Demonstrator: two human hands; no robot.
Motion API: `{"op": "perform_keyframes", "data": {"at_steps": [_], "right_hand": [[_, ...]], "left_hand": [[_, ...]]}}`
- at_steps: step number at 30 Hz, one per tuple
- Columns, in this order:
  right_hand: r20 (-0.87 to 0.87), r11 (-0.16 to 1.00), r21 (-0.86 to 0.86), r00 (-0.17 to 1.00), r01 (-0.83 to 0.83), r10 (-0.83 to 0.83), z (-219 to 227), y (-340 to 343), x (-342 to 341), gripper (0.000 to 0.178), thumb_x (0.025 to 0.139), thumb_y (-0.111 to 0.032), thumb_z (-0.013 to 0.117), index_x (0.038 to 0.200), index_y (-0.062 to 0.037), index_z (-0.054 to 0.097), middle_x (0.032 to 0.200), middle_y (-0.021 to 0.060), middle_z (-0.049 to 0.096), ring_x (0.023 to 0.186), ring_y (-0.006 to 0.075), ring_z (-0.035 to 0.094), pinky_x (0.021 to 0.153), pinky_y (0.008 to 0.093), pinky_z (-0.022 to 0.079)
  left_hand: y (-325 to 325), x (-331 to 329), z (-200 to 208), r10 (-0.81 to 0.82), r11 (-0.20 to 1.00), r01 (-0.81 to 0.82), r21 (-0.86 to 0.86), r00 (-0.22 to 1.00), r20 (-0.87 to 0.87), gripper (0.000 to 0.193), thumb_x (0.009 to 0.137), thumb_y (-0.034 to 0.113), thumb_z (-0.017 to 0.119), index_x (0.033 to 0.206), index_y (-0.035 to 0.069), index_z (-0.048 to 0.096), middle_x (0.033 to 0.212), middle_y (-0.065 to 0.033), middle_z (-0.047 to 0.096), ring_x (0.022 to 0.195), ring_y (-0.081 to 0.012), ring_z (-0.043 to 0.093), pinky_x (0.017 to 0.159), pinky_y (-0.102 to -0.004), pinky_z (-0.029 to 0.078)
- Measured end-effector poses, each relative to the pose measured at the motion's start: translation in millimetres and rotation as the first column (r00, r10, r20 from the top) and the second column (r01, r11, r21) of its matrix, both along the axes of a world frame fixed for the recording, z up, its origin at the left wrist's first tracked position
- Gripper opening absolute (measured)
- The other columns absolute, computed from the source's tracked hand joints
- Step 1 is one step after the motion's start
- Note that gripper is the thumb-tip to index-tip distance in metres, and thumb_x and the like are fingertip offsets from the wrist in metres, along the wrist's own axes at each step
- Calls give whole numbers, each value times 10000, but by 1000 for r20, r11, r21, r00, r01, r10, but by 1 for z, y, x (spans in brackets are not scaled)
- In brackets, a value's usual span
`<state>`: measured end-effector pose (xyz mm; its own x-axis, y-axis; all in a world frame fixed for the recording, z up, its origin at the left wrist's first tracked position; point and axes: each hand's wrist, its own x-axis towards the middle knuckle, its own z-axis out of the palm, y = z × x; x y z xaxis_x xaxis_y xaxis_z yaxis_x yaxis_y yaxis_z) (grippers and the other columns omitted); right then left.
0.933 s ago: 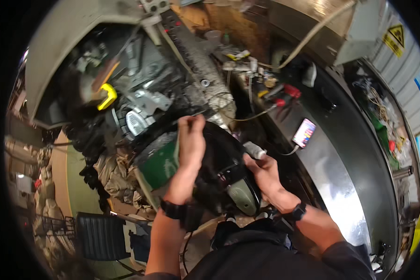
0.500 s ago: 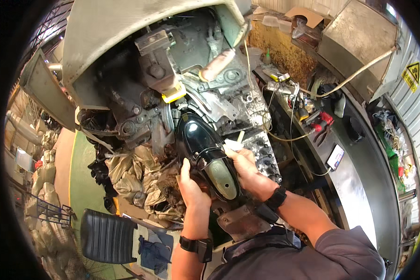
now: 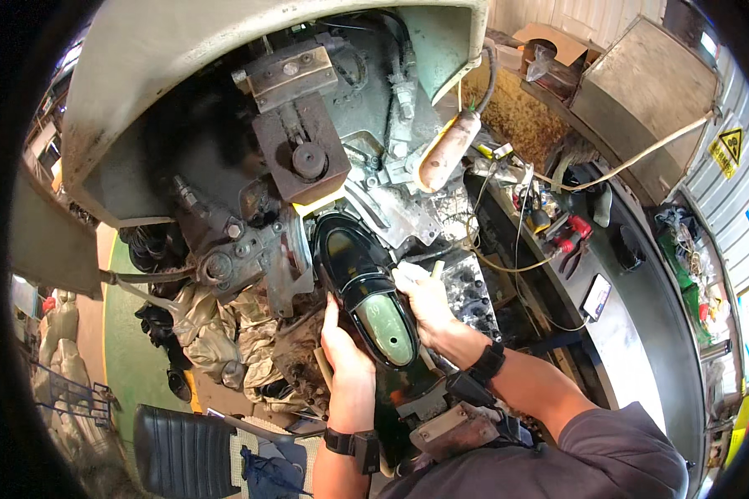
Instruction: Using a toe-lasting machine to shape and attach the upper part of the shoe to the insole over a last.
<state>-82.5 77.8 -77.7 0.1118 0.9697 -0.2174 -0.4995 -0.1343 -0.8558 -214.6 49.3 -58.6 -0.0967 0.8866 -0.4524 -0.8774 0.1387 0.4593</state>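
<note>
The left hand [image 3: 347, 349] had been brought down alongside the black shoe [image 3: 354, 262], so that it was apparently steadied from both sides, fingers of left and right hand [image 3: 431, 308] clamped on it, its toe placed near the machine's metal block [image 3: 279, 145].

Yellow warning sign [image 3: 726, 153] with a black triangle [image 3: 731, 141] on the corrugated wall [image 3: 734, 104], far right (lettering too small to read). Faint marks [image 3: 375, 307] on the green shoe last [image 3: 387, 328].
</note>
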Motion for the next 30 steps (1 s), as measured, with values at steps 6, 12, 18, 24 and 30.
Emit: {"op": "perform_keyframes", "data": {"at_steps": [6, 12, 18, 24, 30], "right_hand": [[-228, 988, -148, 970, 52, -85, -7, 2, -4, 333, 971, -155, 689, 1253, 9, 621, 1082, 38, 705, 960, 143, 628, 1044, 312, 429], [-249, 997, -61, 968, -49, 32, -22, 9, -3, 237, 978, -53, 623, 1214, -31, 623, 1111, 31, 670, 1005, 128, 629, 928, 314, 519], [-340, 995, 12, 936, -95, 93, -24, 9, -3, 196, 982, -119, 657, 1160, -37, 652, 1000, 9, 681, 886, 101, 634, 814, 287, 543], [-400, 990, -83, 913, -116, 73, -8, 6, -2, 194, 962, -123, 680, 1140, -49, 669, 1026, 10, 693, 976, 114, 638, 852, 312, 556], [-388, 978, -184, 921, -94, 16, -6, 7, -1, 222, 973, -148, 682, 1145, -7, 676, 1043, 57, 720, 891, 152, 696, 780, 295, 588]], "left_hand": [[0, 6, -10, 37, 999, -37, -12, 999, 19, 427, 1030, 409, 524, 1234, 63, 667, 1171, -106, 715, 998, -289, 697, 910, -425, 557], [11, 3, -58, 103, 993, -103, 57, 995, 6, 464, 1026, 422, 555, 1263, 33, 642, 1180, -109, 708, 1015, -288, 692, 917, -425, 550], [12, 6, -74, 200, 975, -183, 127, 970, -136, 385, 1028, 347, 614, 1107, -25, 670, 1078, -106, 715, 921, -223, 689, 825, -374, 568], [13, 8, -65, 181, 979, -172, 110, 980, -78, 372, 1036, 332, 599, 1128, -21, 669, 1087, -105, 721, 931, -228, 698, 826, -384, 579], [13, 8, -61, 135, 988, -134, 80, 991, -7, 397, 1050, 345, 565, 1188, -15, 661, 1123, -112, 718, 952, -238, 703, 841, -387, 584]]}}
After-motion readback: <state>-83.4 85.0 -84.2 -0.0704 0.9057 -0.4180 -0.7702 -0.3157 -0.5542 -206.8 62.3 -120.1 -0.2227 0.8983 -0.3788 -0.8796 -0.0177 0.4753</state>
